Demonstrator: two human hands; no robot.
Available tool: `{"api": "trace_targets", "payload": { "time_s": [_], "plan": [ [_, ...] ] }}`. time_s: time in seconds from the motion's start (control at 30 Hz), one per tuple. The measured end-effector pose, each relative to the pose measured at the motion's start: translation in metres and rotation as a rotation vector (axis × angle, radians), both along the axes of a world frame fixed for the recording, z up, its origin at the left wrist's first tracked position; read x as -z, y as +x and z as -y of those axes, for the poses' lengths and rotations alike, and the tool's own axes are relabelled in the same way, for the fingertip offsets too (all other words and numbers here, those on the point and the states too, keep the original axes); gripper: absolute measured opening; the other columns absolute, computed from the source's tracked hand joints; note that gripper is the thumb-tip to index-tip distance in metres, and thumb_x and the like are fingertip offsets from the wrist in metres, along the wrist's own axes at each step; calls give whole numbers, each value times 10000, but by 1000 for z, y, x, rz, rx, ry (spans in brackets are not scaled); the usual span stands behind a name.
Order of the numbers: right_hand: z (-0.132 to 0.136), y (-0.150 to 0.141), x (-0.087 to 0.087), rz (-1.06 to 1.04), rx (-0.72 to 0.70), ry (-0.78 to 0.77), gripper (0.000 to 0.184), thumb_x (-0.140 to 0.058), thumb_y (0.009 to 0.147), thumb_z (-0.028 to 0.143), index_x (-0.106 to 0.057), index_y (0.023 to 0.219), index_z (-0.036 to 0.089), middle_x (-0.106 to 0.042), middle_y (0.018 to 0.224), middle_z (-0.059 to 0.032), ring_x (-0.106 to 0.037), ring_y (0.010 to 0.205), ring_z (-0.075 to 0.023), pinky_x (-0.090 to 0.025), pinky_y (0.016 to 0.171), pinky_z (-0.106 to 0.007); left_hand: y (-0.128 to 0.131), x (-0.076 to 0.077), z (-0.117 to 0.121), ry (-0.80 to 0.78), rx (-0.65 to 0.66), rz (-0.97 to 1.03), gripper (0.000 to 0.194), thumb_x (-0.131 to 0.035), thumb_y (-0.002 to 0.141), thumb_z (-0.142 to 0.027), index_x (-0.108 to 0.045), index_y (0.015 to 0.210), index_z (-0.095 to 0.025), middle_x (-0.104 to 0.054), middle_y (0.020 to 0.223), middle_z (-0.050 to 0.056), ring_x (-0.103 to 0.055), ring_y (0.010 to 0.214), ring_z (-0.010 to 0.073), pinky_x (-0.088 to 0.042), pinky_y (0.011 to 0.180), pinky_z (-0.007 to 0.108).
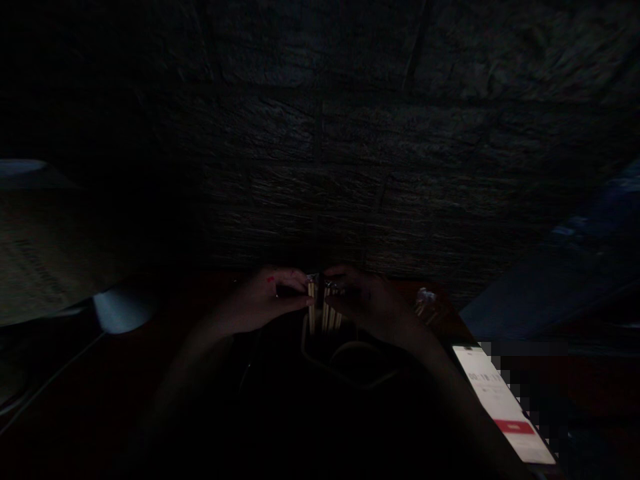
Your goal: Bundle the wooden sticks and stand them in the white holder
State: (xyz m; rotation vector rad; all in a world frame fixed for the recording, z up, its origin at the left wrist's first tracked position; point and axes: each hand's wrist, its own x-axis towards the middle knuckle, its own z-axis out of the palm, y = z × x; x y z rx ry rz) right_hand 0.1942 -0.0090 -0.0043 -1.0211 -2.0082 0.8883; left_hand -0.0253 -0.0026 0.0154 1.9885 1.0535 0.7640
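The picture is very dark. My left hand pinches one or two thin pale sticks between thumb and fingers, near their shiny upper ends. Close beside it, my right hand is closed on a group of several similar sticks, which stand roughly upright with glinting tops. A dark narrow gap separates the two groups. What the shiny ends are made of cannot be made out. Below the sticks, a curved pale edge of something shows faintly.
Another small bundle of sticks with a shiny top lies right of my right hand. A lit phone showing a timer rests at the lower right. A rough block wall rises behind. At left are a cardboard box and a whitish rounded object.
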Motion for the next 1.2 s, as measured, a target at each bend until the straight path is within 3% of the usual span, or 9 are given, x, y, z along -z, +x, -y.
{"api": "trace_targets", "payload": {
  "time_s": [0.1, 0.2, 0.3, 0.47, 0.67, 0.83, 1.0, 1.2],
  "plan": [
    [7, 3, -9, -57, -7, -4, 400, -651, 823, 227, -549, 1209, 243, -675, 1156, -44, -660, 1025, -187, -536, 900, -356, -6, -7, 5, 2, -28, 50, 156, -715, 772, -274, -708, 900, -186, -748, 953, 10, -685, 922, 167, -518, 860, 271],
    [17, 6, -19, -179, -123, -60, 490, -670, 811, 192, -503, 1267, 263, -630, 1254, -34, -625, 1119, -180, -519, 955, -351, -3, -11, 12, 36, -58, 113, 130, -719, 782, -275, -719, 882, -193, -747, 929, -8, -681, 899, 150, -507, 852, 240],
    [23, 6, -24, -178, -93, 39, 549, -706, 788, 178, -497, 1287, 267, -652, 1208, -26, -604, 1142, -179, -466, 1016, -363, 8, -11, 20, 30, -57, 139, 143, -716, 791, -280, -723, 908, -199, -745, 931, -15, -680, 882, 146, -504, 815, 227],
    [21, 5, -23, -82, -4, 58, 441, -690, 806, 206, -550, 1224, 232, -719, 926, -11, -672, 894, -177, -529, 825, -330, 23, -8, 24, 122, -100, 156, 104, -708, 803, -291, -715, 835, -193, -730, 858, -32, -658, 847, 124, -478, 796, 201],
    [23, 13, -34, -74, 61, 73, 385, -687, 811, 193, -598, 1183, 232, -737, 920, 1, -685, 868, -163, -534, 795, -290, 19, -2, 17, 151, -164, 174, 268, -716, 792, -334, -671, 1019, -199, -700, 974, 5, -638, 910, 147, -481, 807, 235],
    [21, 18, -31, -70, 31, 144, 350, -694, 809, 199, -630, 1151, 242, -739, 964, -8, -685, 931, -178, -535, 850, -321, 22, 14, 8, 80, -32, 110, 423, -723, 775, -280, -596, 1162, -165, -676, 1101, 69, -639, 960, 184, -497, 842, 305],
    [17, 24, -32, -60, 25, 133, 209, -673, 831, 224, -678, 1040, 219, -729, 1003, -26, -677, 953, -175, -529, 864, -316, 30, 22, 3, 7, 91, 80, 267, -664, 812, -220, -659, 1072, -158, -713, 1071, 68, -662, 978, 198, -500, 880, 336],
    [14, 27, -30, 66, 5, 5, 101, -648, 835, 200, -694, 924, 213, -727, 936, -11, -683, 881, -159, -528, 772, -269, 36, 25, 0, -11, 105, 100, 210, -625, 821, -153, -703, 1015, -155, -742, 1044, 50, -683, 966, 195, -508, 874, 315]
  ]
}}
